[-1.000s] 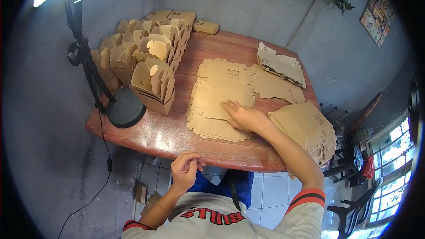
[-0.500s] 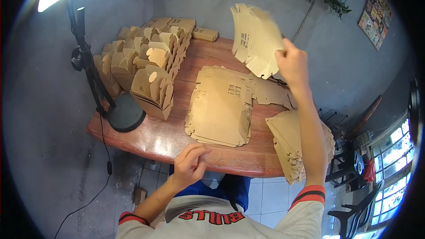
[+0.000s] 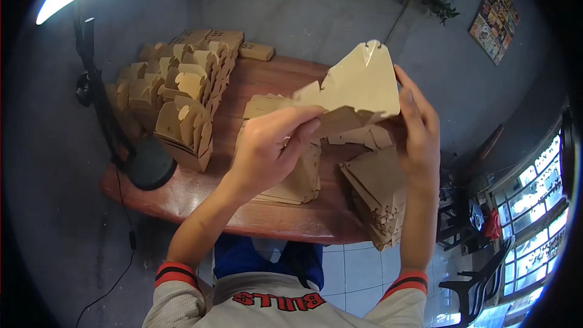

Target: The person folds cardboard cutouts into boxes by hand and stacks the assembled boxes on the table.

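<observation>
A partly folded cardboard box blank is held up above the table between my two hands. My left hand pinches its lower left flap between thumb and fingers. On the other side, my right hand grips the blank's right edge, with the thumb toward me and fingers behind. Below my left hand lies a stack of flat box blanks, partly hidden by that hand. A second pile of flat blanks sits beside my right forearm at the table's right end.
Several open-topped folded boxes stand in rows on the left of the wooden table. Closed boxes lie behind them. A lamp base rests at the left corner. A black chair stands at lower right.
My left hand has risen from the table's front edge and taken hold of the blank. My right hand has brought the blank lower and turned it, and its panels are now bent.
</observation>
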`<state>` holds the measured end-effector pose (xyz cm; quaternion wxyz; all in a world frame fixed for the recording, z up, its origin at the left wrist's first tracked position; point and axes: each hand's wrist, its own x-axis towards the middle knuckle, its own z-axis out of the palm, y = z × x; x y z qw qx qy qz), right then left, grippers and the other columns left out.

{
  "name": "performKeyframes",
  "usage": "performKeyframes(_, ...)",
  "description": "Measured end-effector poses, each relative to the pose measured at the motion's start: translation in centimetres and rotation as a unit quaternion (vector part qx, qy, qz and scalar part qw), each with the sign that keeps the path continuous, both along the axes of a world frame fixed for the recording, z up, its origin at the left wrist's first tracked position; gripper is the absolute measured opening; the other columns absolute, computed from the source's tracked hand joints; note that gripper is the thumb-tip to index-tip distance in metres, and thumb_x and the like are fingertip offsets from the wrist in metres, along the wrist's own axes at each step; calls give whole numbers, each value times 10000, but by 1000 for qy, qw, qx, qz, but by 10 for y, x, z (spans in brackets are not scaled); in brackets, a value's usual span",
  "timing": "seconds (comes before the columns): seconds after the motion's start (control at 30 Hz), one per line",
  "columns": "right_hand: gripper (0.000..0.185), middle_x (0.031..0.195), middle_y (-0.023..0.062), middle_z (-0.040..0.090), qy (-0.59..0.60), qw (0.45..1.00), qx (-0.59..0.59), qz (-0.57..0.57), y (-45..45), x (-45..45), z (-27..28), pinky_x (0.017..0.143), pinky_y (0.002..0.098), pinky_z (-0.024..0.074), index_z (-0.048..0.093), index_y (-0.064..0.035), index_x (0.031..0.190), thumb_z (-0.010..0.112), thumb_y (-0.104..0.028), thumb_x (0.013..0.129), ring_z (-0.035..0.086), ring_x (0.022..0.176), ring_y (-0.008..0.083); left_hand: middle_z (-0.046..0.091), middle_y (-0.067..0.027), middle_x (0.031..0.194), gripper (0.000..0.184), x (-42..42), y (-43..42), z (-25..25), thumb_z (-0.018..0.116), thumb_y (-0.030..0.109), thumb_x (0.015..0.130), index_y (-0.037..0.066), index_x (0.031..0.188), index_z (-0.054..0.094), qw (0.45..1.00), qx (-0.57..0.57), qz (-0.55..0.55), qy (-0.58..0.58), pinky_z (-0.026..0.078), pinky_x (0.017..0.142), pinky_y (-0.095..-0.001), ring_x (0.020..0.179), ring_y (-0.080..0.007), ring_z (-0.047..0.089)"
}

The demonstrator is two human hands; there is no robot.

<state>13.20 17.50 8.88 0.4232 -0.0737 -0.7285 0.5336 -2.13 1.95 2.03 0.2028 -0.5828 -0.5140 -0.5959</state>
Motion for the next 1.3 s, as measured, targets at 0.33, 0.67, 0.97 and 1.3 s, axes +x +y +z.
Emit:
performKeyframes(0.33, 324, 1085, 130, 705, 41, 958, 240, -154, -37, 2, -31, 822, 261, 532, 655, -1, 1163, 713, -82, 854, 685, 977, 164, 687, -128, 878, 212, 21, -6, 20, 616, 55, 916, -49, 1102, 621, 959, -147, -171, -173, 522, 694, -276, 772, -127, 651)
performKeyframes(0.67, 369, 1121, 143, 684, 43, 868, 486, -91, -30, 12, -18, 743, 280, 579, 690, -72, 1085, 702, 53, 738, 706, 914, 239, 689, -39, 876, 213, 21, -15, 25, 664, 115, 913, -41, 1058, 664, 898, -142, -257, -327, 494, 684, -200, 785, -57, 611)
performKeyframes(0.97, 414, 1147, 181, 664, 1, 837, 536, -112, -40, 23, -17, 676, 299, 575, 692, -62, 1101, 705, 45, 701, 709, 836, 250, 701, -60, 840, 171, 23, -19, 24, 679, 81, 893, -47, 1006, 691, 933, -108, -217, -265, 491, 652, -205, 753, -67, 613)
performKeyframes(1.3, 246, 1065, 198, 691, 40, 815, 537, -216, -58, 18, -28, 580, 250, 559, 696, 35, 990, 754, 17, 751, 702, 683, 181, 715, -106, 761, 190, 31, -14, 18, 716, 17, 820, -16, 1007, 721, 986, -29, -126, -100, 511, 595, -222, 651, -111, 659)
